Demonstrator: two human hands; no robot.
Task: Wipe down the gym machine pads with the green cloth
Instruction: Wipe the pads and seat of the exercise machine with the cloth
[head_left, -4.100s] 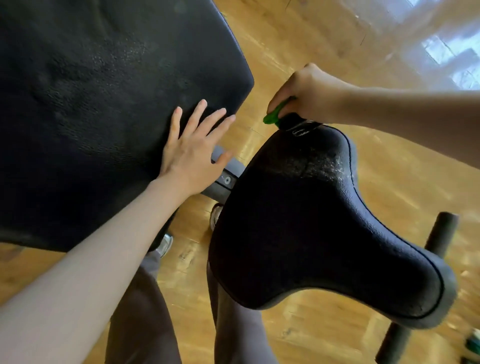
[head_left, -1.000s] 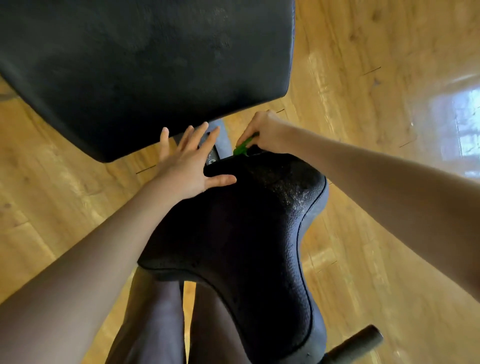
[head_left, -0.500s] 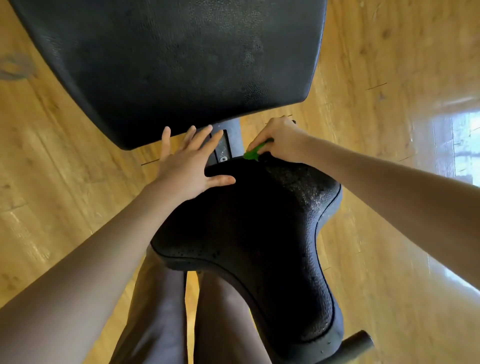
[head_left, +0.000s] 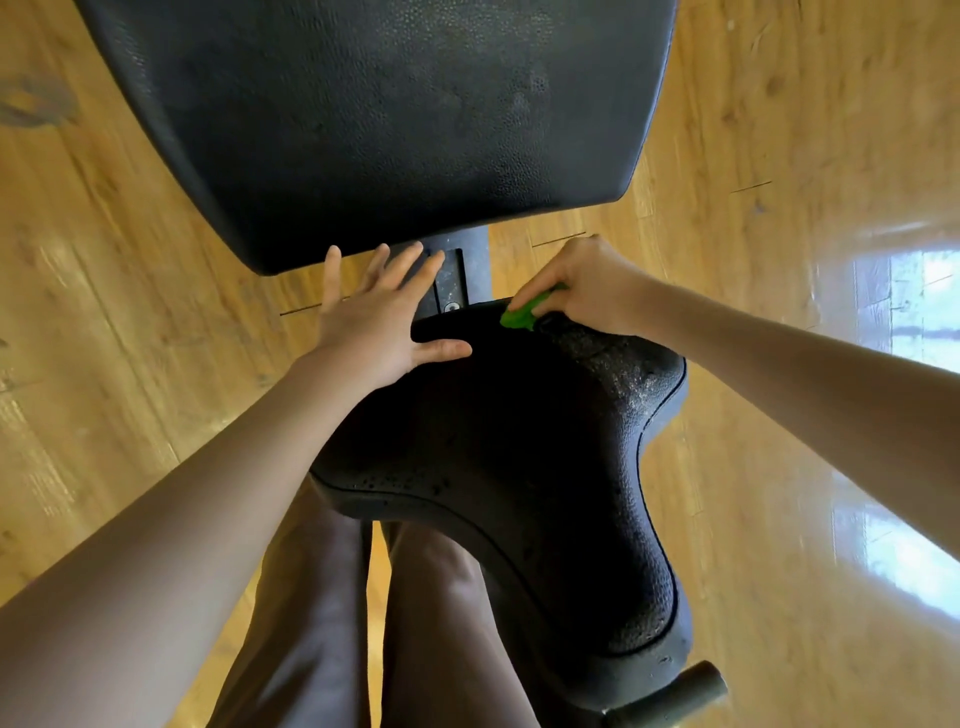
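- Green cloth (head_left: 525, 312): only a small bunched corner shows, poking out from under the right hand (head_left: 587, 283), pressed on the far, narrow end of the seat pad (head_left: 519, 441) just beside the metal bracket (head_left: 457, 275).
- The right hand's fingers are curled round the cloth, gripping it in a tight wad; how much fabric is inside the fist I cannot tell.
- The left hand (head_left: 379, 322) lies flat with fingers spread and straight, holding nothing; its thumb rests on the seat pad and its fingertips reach toward the bracket and the lower edge of the back pad (head_left: 395, 104).
- The seat pad carries droplets and a speckled wet sheen near the cloth and along its left rim, so I judge most of it is not yet wiped dry.
- Risks from here:
  - A wadded cloth gives little contact, so strokes may leave streaks or miss the rims.
  - The cloth sits at the pad's edge; a push further forward could snag it on the bracket or slip it off onto the wooden floor (head_left: 130, 312).
  - The wet surface could let the bracing left hand slide.
  - The back pad could be skipped.
- The person's trouser legs (head_left: 363, 623) stand close beneath the seat.
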